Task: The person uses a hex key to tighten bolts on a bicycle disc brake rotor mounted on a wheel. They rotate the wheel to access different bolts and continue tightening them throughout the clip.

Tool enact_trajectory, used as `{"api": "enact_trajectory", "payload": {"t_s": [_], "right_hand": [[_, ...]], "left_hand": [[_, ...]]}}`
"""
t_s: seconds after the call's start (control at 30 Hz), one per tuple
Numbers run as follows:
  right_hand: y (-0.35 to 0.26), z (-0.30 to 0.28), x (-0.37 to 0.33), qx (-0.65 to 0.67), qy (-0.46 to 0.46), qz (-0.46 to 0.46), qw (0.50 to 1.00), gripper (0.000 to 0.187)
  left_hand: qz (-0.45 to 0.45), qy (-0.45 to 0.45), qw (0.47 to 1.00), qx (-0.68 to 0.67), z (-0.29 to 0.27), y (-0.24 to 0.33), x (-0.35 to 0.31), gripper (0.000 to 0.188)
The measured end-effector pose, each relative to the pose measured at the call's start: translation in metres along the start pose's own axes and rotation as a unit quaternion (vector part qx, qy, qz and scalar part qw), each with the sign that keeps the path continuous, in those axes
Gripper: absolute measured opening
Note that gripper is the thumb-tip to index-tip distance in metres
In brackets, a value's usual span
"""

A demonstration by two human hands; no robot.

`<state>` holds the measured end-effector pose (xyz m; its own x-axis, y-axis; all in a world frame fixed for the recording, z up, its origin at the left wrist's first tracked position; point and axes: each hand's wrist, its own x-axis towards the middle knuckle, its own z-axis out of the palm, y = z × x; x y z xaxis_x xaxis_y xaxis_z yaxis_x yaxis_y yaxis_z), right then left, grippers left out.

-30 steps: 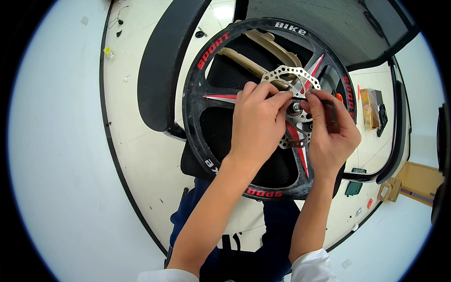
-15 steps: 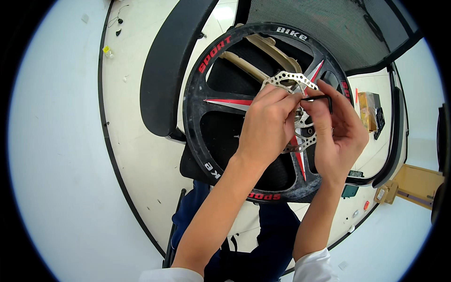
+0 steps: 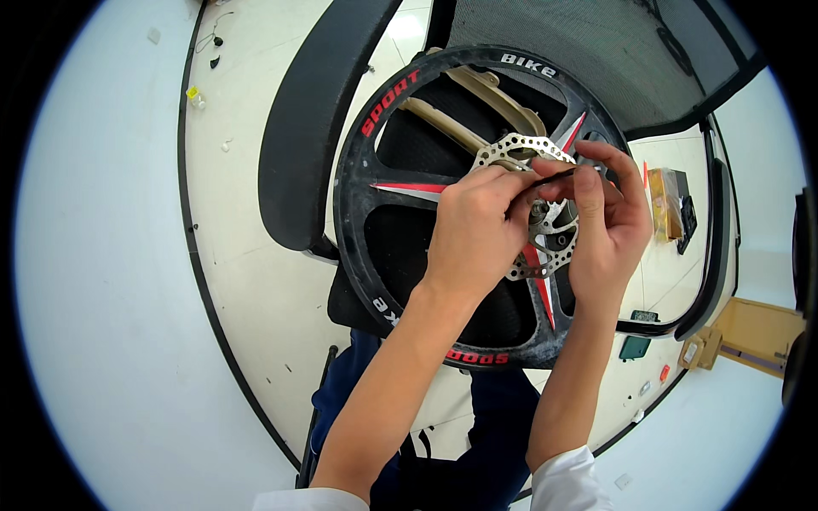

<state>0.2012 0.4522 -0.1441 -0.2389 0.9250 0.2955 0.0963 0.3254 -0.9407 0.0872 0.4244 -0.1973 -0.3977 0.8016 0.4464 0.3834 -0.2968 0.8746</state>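
Observation:
A black spoked bicycle wheel point(image 3: 351, 192) with red and silver accents lies flat before me. At its hub is a silver, hole-drilled brake disc point(image 3: 515, 149), partly covered by my fingers. Above the disc, my right hand point(image 3: 607, 243) pinches a black hex key point(image 3: 555, 178) between thumb and fingers. My left hand point(image 3: 477, 230) is closed at the key's other end; whatever its fingertips hold is hidden. Part of a beige bicycle fork point(image 3: 503, 100) shows through the far spokes.
The wheel rests on a black office chair with a left armrest point(image 3: 308, 128) and mesh back point(image 3: 588, 64). On the floor at right are a yellow package point(image 3: 663, 204), a cardboard box point(image 3: 700, 349) and a green case point(image 3: 634, 347). A small bottle point(image 3: 196, 98) lies at far left.
My right hand has shifted slightly left and turned the hex key, so its bent end no longer shows plainly. My left hand stays nearly in place. The wheel has barely shifted.

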Motion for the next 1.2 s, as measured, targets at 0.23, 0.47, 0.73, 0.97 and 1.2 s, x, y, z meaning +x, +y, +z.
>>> {"api": "enact_trajectory", "payload": {"t_s": [0.23, 0.47, 0.73, 0.97, 1.2], "right_hand": [[-0.002, 0.008, -0.004, -0.062, 0.035, -0.037, 0.997, 0.025], [-0.011, 0.006, 0.006, -0.059, -0.006, -0.041, 0.997, 0.028], [0.0, 0.006, 0.001, -0.08, 0.028, -0.003, 0.996, 0.023], [0.009, -0.003, 0.002, -0.098, 0.012, 0.004, 0.995, 0.024], [0.01, -0.001, 0.003, 0.006, -0.023, 0.009, 1.0, 0.045]], "left_hand": [[-0.043, -0.009, 0.999, -0.001, -0.003, 0.004, 0.002, 0.018], [0.029, -0.055, 0.998, -0.027, -0.01, -0.005, 0.007, 0.024], [-0.026, -0.052, 0.998, -0.023, -0.01, -0.003, 0.006, 0.025], [0.011, -0.075, 0.997, 0.021, -0.013, 0.0, 0.011, 0.021], [0.037, -0.115, 0.992, 0.024, -0.011, -0.005, 0.013, 0.02]]}}
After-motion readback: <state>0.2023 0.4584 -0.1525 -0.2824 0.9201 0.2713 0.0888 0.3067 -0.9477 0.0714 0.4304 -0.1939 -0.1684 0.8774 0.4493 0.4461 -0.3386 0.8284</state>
